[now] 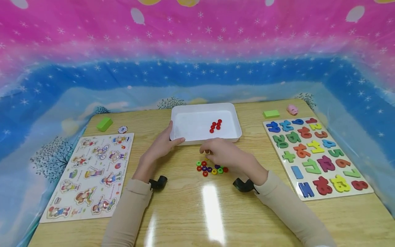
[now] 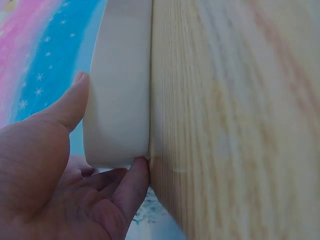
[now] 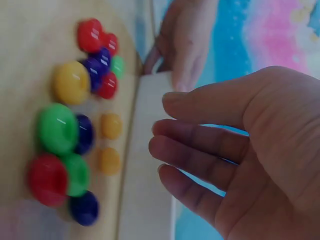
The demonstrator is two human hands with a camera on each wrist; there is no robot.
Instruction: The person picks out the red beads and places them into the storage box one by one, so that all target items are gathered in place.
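At the back centre stands a white tray (image 1: 191, 123), with several small red ring-shaped beads (image 1: 218, 127) lying in its right half. My left hand (image 1: 160, 144) holds the tray's near left corner, thumb over the front rim and fingers against the side. My right hand (image 1: 223, 152) hovers just in front of the tray, over a cluster of loose beads (image 1: 214, 172) on the table. In the right wrist view its fingers curve loosely with a gap to the thumb, nothing between them. Red, green (image 3: 57, 129), yellow and dark blue beads lie beside it.
A picture puzzle board (image 1: 103, 171) lies at left, a number puzzle board (image 1: 290, 168) at right. Green blocks (image 1: 104, 124), a round chip (image 1: 122, 129) and a pink pig figure (image 1: 292, 109) sit near the back. A patterned cloth (image 1: 197, 75) surrounds the table.
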